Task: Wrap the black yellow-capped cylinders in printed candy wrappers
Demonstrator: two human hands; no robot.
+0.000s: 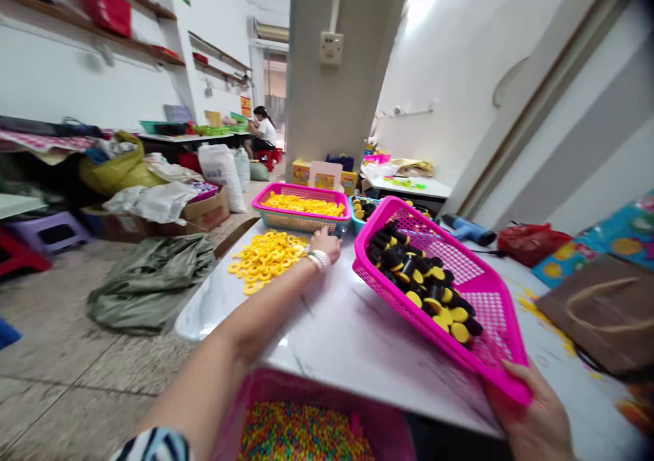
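Note:
My right hand (536, 406) grips the near corner of a pink basket (490, 352), which is tilted above the table and holds black and yellow pieces (429, 284). My left hand (325, 244) reaches to the front of another pink-rimmed basket (260, 199) filled with yellow pieces (301, 204); whether its fingers hold anything is too small to tell. A heap of yellow ring-like pieces (268, 255) lies on the white table (327, 331), left of my left hand.
A blue basket (357, 224) with dark pieces stands behind the tilted one. Below the table edge is a pink tub (398, 427) of small coloured balls. A brown bag (603, 311) and a blue tool (467, 231) lie right. A person (264, 131) sits far back.

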